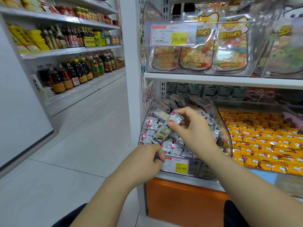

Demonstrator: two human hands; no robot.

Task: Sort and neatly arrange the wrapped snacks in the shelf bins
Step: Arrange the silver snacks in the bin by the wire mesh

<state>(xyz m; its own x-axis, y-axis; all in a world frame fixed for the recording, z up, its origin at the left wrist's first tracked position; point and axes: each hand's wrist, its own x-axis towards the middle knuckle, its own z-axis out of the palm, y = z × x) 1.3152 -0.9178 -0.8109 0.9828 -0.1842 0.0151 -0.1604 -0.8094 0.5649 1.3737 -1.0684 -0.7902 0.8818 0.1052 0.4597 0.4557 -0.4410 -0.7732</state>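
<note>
The wrapped snack (pixel 165 130), a grey-white packet with a yellow label, is hanging tilted just above the left half of the clear bin (pixel 227 128), its upper end being pinched between the thumb and fingertips of the right hand (pixel 191 128). The grip is narrow and is closing on that one packet only, while the right forearm is reaching in over the bin's front edge.

Under it, a heap of grey-white snacks (pixel 177 149) with red wrapper ends is filling the bin, and those toward the back edge are lying looser and at mixed angles. The left hand (pixel 147 159) is sitting at the bin's front left corner with its fingers curled tightly round the rim there, just beside the left end of the lower price tag (pixel 176 166), which is showing 15.80 on yellow.

To the right, touching the bin's right wall, orange snacks (pixel 262 141) are lying in tidy rows. Above, the white shelf board (pixel 213 79) is carrying an upper bin (pixel 255 51) of standing candy bags (pixel 229 48), with an upper price tag (pixel 170 36) reading 16.80 at its front left corner. An orange panel (pixel 180 202) is showing below the lower shelf. Across the tiled floor (pixel 82 136), at the left, dark bottles (pixel 77 72) are standing along the aisle shelves
</note>
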